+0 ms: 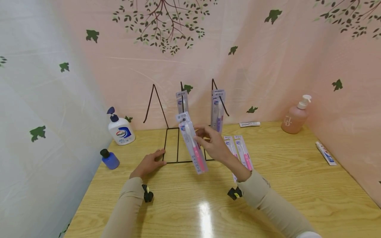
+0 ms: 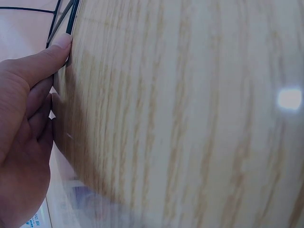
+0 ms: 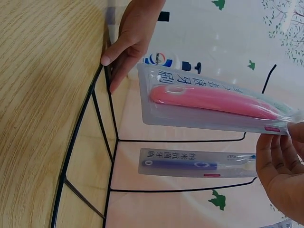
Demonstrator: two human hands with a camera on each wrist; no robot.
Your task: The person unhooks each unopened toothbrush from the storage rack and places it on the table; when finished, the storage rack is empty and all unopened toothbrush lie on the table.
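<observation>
The left hand (image 1: pixel 149 163), loose against the black wire rack (image 1: pixel 178 145), should steady it while the right hand (image 1: pixel 215 144) pinches the flat clear-plastic pink toothbrush pack (image 1: pixel 192 143) above the rack's front, top end free.

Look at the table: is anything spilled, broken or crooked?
Nothing looks spilled or broken. The held pink toothbrush tilts, but that's not odd: the right hand is holding it before the black rack. The rightmost toothpaste tube just lies slanted.

A wood-grain table (image 1: pixel 172 198) bears a wire rack (image 1: pixel 178 145), bottles (image 1: pixel 121 133), tubes (image 1: pixel 250 124) and packaged toothbrushes (image 1: pixel 244 153).
</observation>
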